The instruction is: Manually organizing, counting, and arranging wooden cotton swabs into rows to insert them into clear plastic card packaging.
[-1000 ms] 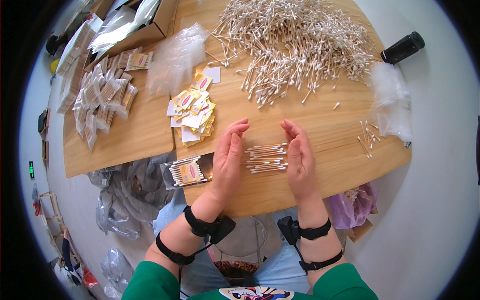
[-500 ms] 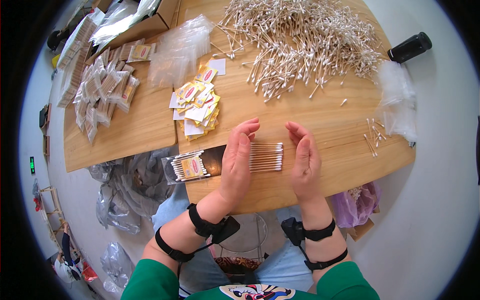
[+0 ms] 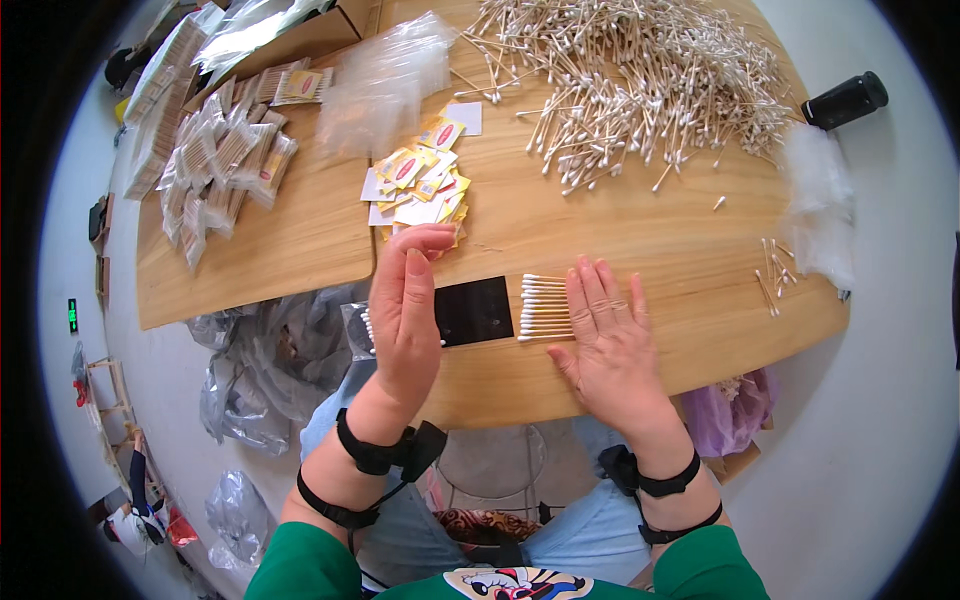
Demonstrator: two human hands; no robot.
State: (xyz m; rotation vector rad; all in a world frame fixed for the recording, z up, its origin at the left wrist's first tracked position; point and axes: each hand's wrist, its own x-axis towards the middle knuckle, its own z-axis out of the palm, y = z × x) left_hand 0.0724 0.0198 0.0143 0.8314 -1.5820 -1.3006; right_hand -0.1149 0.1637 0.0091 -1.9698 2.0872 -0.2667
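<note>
— Where are your hands?
— Your right hand (image 3: 610, 345) lies flat and open on the swab row (image 3: 545, 308); your left hand (image 3: 405, 310), open and edge-on, stands at nine o'clock of it, beside the black card (image 3: 475, 310).

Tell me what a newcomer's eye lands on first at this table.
First the big heap of cotton swabs at the far side of the wooden table. Then the right hand lying flat on a neat row of swabs at the near edge, with the left hand raised on edge beside a black card.
</note>
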